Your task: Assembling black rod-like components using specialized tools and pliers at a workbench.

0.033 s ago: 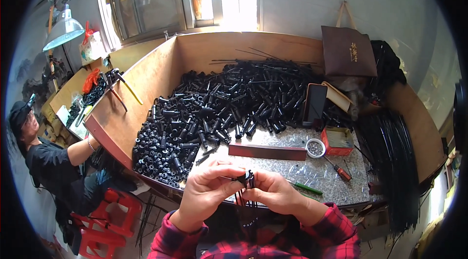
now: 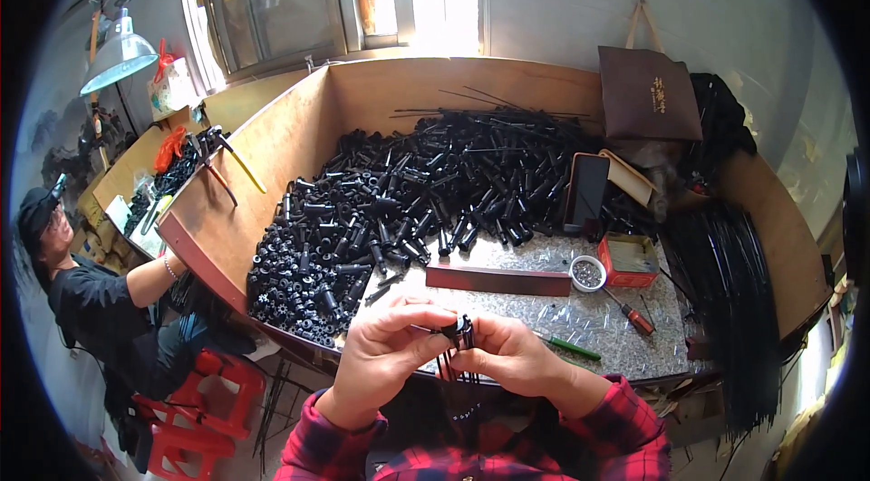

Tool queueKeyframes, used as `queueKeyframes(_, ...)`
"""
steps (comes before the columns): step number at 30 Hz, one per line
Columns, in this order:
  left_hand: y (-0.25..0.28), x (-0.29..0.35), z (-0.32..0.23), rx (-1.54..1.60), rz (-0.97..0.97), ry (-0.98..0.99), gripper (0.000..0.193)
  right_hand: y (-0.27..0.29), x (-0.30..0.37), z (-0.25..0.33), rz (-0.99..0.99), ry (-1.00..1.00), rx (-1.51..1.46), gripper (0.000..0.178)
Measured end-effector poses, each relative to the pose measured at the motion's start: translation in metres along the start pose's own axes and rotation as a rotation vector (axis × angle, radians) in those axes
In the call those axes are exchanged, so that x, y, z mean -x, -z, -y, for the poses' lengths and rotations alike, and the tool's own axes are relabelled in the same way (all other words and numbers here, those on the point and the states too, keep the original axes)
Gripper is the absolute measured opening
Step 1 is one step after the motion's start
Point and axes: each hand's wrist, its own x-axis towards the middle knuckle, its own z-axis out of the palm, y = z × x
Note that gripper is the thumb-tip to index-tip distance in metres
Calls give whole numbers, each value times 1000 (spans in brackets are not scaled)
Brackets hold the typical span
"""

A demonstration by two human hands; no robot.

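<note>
Left grip point(image 2: 388, 352) pinched tight, right grip point(image 2: 509, 358) likewise, black part point(image 2: 464, 332) between.

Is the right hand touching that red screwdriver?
Apart: the head view shows speckled tabletop between the right hand and the red screwdriver.

View shifted a hair, dark red bar point(image 2: 498, 281) slightly further right
</note>
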Motion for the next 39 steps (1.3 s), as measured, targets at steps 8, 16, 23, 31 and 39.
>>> queueKeyframes(8,12,-4,3,57,48,19,19,-4,-3,11,46,-59,-141,13)
queueKeyframes(16,20,-5,13,173,80,-31,16,0,-12,7,148,-73,-134,9)
queueKeyframes(23,18,-8,17,327,115,-15,16,5,-13,7,216,-92,-145,9)
queueKeyframes(31,15,-15,36,659,303,-9,21,0,-11,8,284,-112,-73,9)
queueKeyframes(39,21,-22,14,314,131,170,61,-11,-2,16,85,38,135,9)
